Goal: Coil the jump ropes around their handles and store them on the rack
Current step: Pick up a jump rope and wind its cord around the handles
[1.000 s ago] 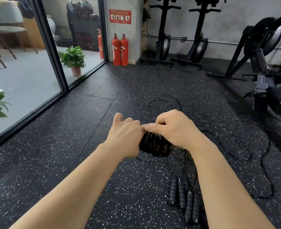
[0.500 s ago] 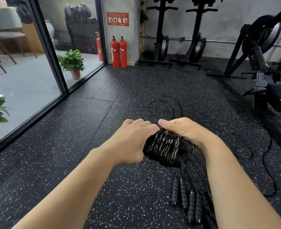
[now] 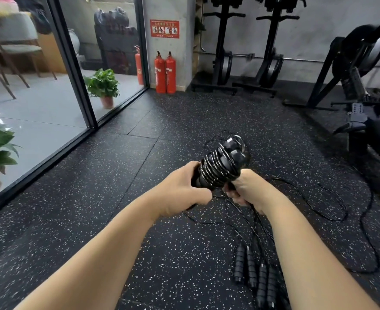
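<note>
left hand (image 3: 180, 193) bare | right hand (image 3: 249, 189) bare | forearms unsleeved | nothing worn

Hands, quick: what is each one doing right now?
Left hand: grips the lower end of the coiled jump rope bundle.
Right hand: fingers curled, gripping the bundle's right side, with loose rope trailing below.

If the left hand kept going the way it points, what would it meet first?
The left hand points up and right along the coiled jump rope it grips; beyond that lies loose rope on the floor, though depth is unclear.
</note>
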### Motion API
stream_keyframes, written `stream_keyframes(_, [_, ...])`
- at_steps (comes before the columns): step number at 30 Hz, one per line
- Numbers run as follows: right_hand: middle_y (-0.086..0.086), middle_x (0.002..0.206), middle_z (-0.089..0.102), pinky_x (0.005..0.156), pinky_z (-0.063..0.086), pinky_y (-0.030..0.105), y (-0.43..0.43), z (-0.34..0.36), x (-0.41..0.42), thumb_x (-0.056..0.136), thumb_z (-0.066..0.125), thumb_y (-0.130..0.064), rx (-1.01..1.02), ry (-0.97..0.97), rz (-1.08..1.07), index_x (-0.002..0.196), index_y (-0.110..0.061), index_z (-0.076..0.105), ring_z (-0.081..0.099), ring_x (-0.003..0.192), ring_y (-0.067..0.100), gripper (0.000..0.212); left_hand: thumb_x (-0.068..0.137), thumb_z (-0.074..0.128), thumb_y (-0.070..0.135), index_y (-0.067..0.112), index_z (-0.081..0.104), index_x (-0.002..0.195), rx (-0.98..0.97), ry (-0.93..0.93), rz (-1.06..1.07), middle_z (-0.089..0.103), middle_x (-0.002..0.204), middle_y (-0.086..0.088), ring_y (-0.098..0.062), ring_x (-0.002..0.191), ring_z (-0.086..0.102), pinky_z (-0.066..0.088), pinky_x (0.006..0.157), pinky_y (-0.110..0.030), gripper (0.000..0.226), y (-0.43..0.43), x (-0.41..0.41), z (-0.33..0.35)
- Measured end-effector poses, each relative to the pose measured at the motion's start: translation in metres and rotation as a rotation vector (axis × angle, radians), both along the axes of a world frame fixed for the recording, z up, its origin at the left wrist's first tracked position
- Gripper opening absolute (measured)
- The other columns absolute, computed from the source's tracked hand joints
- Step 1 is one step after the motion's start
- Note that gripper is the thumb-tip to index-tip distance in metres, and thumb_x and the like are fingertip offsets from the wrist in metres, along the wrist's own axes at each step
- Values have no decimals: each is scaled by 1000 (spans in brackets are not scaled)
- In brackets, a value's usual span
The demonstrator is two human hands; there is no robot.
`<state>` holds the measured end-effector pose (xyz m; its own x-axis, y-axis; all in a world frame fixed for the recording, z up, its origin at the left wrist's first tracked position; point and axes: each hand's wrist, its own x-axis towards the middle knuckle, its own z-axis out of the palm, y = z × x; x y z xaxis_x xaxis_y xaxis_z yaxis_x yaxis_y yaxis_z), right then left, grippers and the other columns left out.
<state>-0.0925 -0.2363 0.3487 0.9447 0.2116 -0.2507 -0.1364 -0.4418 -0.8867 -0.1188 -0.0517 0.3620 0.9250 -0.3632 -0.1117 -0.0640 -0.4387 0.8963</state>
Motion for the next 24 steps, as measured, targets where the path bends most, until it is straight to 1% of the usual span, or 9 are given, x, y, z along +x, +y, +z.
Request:
stream_keyframes(3, [2,53,46,37,26,20,4,-1,-1,102,40,-36,-88,-5,-47,66,-10,57,33,36,8,49,72,76,30,22,51,114,-31,-5,71,60,82,5,-6,57,53,41,53,-23,49,7,6,-7])
stream_keyframes(6, [1,50,45,45,28,23,9,0,0,100,44,-43,-141,-58,-35,65,-10,62,34,40,11,52,82,78,27,24,48,125,12,-64,190,61,90,7,-7,66,55,41,58,-23,53,10,11,-15])
stream_keyframes(8, [-3,47,46,52,30,28,14,2,0,99,46,-43,-167,-125,-21,64,-11,64,36,45,14,51,82,78,26,29,46,128,18,-108,249,62,95,7,-8,72,57,42,59,-23,56,9,13,-18])
stream_keyframes(10, [-5,45,47,53,30,28,20,6,-3,99,49,-37,-223,-173,-11,65,-12,63,38,45,14,45,80,79,25,28,47,127,-14,-122,321,62,95,8,-8,74,57,42,60,-22,56,6,14,-19])
stream_keyframes(12, [-2,49,45,53,30,28,27,9,-6,97,50,-33,-324,-210,32,63,-12,57,36,47,17,41,78,79,29,24,50,121,17,-138,413,62,94,8,-10,76,58,45,62,-26,52,4,17,-23])
stream_keyframes(15, [0,54,45,55,32,31,38,15,-16,95,50,-30,-547,-268,101,58,-15,43,40,54,21,41,73,74,44,21,54,109,311,-241,559,62,98,3,-20,89,62,50,71,-34,48,10,22,-28])
stream_keyframes(17, [0,57,46,52,32,30,44,21,-23,95,50,-30,-686,-339,138,59,-14,42,44,57,22,40,74,70,46,21,54,107,519,-318,606,60,102,1,-24,97,60,46,71,-35,45,16,22,-27])
stream_keyframes(21, [-3,61,54,58,39,29,47,40,-34,92,55,-38,-798,-496,154,65,-15,55,53,63,20,36,81,67,36,24,51,121,776,-452,546,56,115,1,-24,111,51,41,78,-36,45,23,20,-24])
stream_keyframes(24, [-4,73,63,62,42,30,45,51,-35,92,54,-43,-802,-545,161,77,-19,64,59,74,19,31,82,67,33,32,45,131,865,-531,468,52,123,4,-24,117,45,37,88,-40,54,20,18,-20])
